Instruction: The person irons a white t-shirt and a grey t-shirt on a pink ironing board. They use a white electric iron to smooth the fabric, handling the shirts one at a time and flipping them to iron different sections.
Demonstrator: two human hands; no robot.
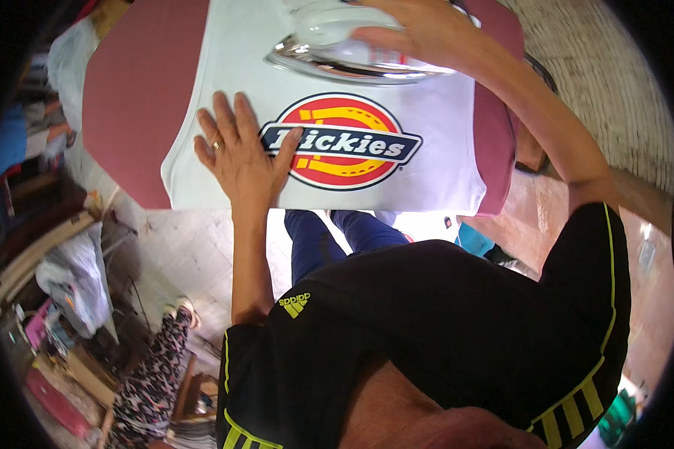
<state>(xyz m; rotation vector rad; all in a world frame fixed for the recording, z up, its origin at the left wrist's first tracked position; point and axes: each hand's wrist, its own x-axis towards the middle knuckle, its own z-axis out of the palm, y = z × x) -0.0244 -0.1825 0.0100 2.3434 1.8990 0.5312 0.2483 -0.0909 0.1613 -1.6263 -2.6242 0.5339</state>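
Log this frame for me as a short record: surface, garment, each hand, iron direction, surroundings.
surface: maroon ironing surface
garment: white garment, spread flat, red-and-yellow horseshoe emblem
left hand: flat on the garment, fingers spread, thumb over the emblem's left end
right hand: gripping the clothes iron
iron direction: tip toward the left
surroundings: plastic bag at left

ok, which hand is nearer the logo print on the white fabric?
Left. The left hand lies flat on the white fabric, its thumb over the left end of the logo print. The right hand is farther away, on the iron beyond the print.
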